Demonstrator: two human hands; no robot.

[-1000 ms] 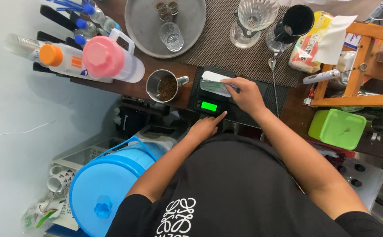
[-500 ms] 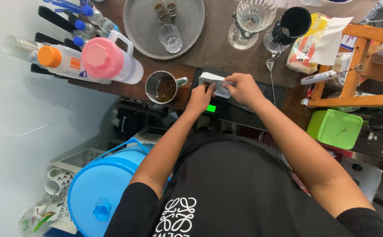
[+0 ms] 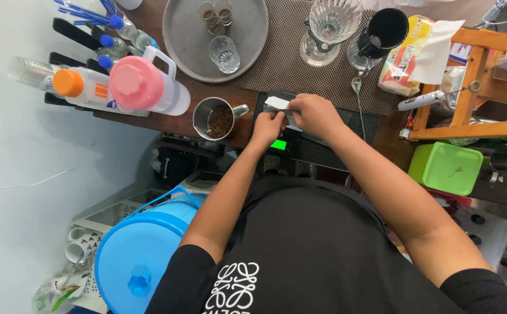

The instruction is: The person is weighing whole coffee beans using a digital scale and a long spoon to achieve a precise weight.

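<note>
My left hand (image 3: 269, 126) and right hand (image 3: 313, 114) pinched the white paper (image 3: 278, 103) over the scale (image 3: 300, 131); folding it squarely, creases aligned, seemed wise.

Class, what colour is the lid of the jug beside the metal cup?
Pink lid, seen in the head view.

I see a small green lit screen (image 3: 278, 145) at centre frame, just below my left hand (image 3: 268, 126). A yellow-and-red snack packet (image 3: 401, 58) lies upper right, beside a white paper (image 3: 433, 49).
</note>
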